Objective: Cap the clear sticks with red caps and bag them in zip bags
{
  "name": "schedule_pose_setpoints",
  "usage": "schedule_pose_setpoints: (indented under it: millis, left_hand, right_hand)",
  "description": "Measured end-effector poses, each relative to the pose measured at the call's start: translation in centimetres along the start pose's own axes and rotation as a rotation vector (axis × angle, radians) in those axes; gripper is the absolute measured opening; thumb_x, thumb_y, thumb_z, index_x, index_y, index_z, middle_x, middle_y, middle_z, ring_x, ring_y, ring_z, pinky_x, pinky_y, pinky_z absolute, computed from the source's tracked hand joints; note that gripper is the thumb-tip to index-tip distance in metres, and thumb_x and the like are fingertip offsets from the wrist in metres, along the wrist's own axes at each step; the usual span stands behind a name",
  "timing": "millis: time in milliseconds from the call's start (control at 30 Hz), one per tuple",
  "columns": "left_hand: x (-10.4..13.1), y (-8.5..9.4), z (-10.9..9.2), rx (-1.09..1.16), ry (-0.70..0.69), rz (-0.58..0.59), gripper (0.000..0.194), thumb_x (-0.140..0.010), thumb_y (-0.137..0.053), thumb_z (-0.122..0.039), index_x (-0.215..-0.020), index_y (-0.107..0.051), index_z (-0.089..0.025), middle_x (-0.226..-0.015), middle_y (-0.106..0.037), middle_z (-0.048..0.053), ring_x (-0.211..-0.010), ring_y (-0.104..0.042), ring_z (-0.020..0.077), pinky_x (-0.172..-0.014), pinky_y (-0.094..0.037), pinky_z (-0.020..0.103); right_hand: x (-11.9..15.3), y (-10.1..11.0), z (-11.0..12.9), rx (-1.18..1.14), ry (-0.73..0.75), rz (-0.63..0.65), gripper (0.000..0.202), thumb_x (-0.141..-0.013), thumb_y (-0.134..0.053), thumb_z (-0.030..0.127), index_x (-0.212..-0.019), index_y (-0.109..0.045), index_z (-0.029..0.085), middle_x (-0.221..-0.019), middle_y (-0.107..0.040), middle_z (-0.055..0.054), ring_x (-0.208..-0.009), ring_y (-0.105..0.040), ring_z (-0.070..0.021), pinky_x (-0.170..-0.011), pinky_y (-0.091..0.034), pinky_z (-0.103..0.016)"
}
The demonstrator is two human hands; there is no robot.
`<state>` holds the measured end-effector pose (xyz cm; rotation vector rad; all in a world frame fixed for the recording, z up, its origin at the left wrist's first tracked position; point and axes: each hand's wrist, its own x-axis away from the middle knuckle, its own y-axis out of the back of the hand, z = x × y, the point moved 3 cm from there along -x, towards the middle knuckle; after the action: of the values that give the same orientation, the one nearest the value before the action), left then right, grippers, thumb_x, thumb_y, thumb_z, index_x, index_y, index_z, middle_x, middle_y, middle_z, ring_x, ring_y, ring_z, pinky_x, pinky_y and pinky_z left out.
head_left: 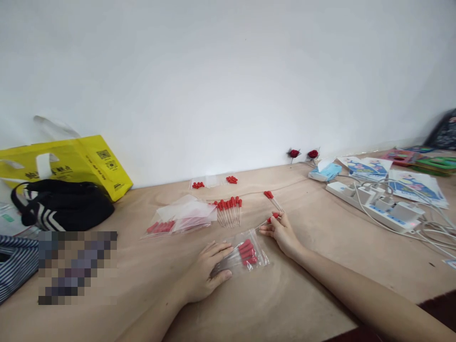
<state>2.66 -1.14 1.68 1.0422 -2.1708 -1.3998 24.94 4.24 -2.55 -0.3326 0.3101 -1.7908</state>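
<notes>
My right hand (283, 233) pinches a glass dropper (272, 218) by its red rubber bulb, its thin tip pointing left just above a clear zip bag (261, 259). Inside that bag lie several droppers with red bulbs (248, 251). My left hand (208, 270) lies over the bag's left end, fingers stretched and thumb apart. Beyond the bag, loose droppers (230, 209) are spread side by side, bulbs toward the wall. Two more droppers (269, 194) lie past my right hand. To the left is a pile of filled zip bags (185, 216).
Against the wall lies another bag of droppers (210, 181). On the right are a power strip (374, 206) with tangled cables, a tissue pack (325, 172), printed cards (415, 185) and two dark red roses (312, 154). A yellow bag (103, 166) and black pouch (76, 204) stand left.
</notes>
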Motion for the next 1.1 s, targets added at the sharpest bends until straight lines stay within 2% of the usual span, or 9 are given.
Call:
schedule_pose_setpoints:
  millis: [167, 267, 433, 600, 700, 900, 1100]
  left_hand:
    - [0.1, 0.0, 0.0, -0.006, -0.016, -0.015, 0.046, -0.081, -0.05, -0.033, -0.125, -0.041, -0.027, -0.129, -0.045, 0.004, -0.12, -0.038, 0.0232, -0.102, -0.023, 0.048]
    - [0.1, 0.0, 0.0, -0.013, -0.011, -0.024, 0.051, -0.08, -0.051, -0.032, -0.128, -0.035, -0.027, -0.13, -0.044, 0.004, -0.12, -0.037, 0.0232, -0.103, -0.024, 0.047]
    - [0.1, -0.1, 0.1, -0.007, -0.007, -0.031, 0.059, -0.08, -0.05, -0.03, -0.133, -0.023, -0.028, -0.134, -0.039, 0.004, -0.121, -0.035, 0.0238, -0.102, -0.024, 0.047]
    - [0.1, -0.2, 0.2, 0.006, -0.009, -0.025, 0.058, -0.08, -0.05, -0.03, -0.132, -0.025, -0.028, -0.134, -0.038, 0.004, -0.121, -0.034, 0.0237, -0.103, -0.023, 0.047]
    - [0.1, -0.2, 0.2, 0.0, -0.007, -0.023, 0.055, -0.081, -0.049, -0.03, -0.131, -0.026, -0.028, -0.134, -0.038, 0.004, -0.122, -0.033, 0.0234, -0.103, -0.023, 0.048]
    - [0.0, -0.2, 0.1, -0.011, -0.001, -0.024, 0.053, -0.081, -0.049, -0.031, -0.13, -0.029, -0.027, -0.132, -0.041, 0.004, -0.122, -0.035, 0.0228, -0.103, -0.022, 0.047]
    - [0.0, -0.2, 0.2, -0.018, 0.002, -0.02, 0.052, -0.081, -0.049, -0.031, -0.129, -0.031, -0.025, -0.132, -0.042, 0.005, -0.121, -0.036, 0.0237, -0.103, -0.023, 0.047]
  right_hand:
    - [1.1, -0.9, 0.0, -0.019, -0.105, 0.054, 0.029, -0.069, -0.054, 0.029, -0.083, -0.029, 0.024, -0.065, -0.049, 0.007, -0.049, -0.059, -0.0101, -0.048, -0.051, -0.026]
    - [1.6, -1.3, 0.2, 0.015, -0.124, 0.087, 0.03, -0.067, -0.056, 0.027, -0.082, -0.031, 0.023, -0.063, -0.051, 0.008, -0.044, -0.056, -0.0084, -0.044, -0.048, -0.023]
    - [2.0, -1.6, 0.2, 0.117, -0.126, 0.215, 0.034, -0.063, -0.061, 0.035, -0.079, -0.034, 0.022, -0.053, -0.048, 0.011, -0.031, -0.045, -0.0056, -0.032, -0.036, -0.018]
    - [2.0, -1.6, 0.3, 0.208, -0.073, 0.275, 0.036, -0.057, -0.066, 0.038, -0.075, -0.042, 0.019, -0.063, -0.05, 0.008, -0.032, -0.039, -0.0014, -0.029, -0.028, -0.015]
    - [2.0, -1.7, 0.6, 0.264, -0.061, 0.289, 0.035, -0.056, -0.067, 0.039, -0.073, -0.045, 0.018, -0.061, -0.048, 0.009, -0.031, -0.033, 0.0001, -0.027, -0.022, -0.015]
    - [2.3, -1.9, 0.9, 0.225, -0.08, 0.335, 0.038, -0.053, -0.069, 0.039, -0.073, -0.044, 0.018, -0.063, -0.05, 0.009, -0.027, -0.03, 0.0014, -0.025, -0.019, -0.015]
    - [2.4, -1.9, 0.5, 0.241, -0.119, 0.359, 0.037, -0.058, -0.064, 0.042, -0.076, -0.042, 0.018, -0.045, -0.042, 0.013, -0.024, -0.03, -0.001, -0.023, -0.016, -0.012]
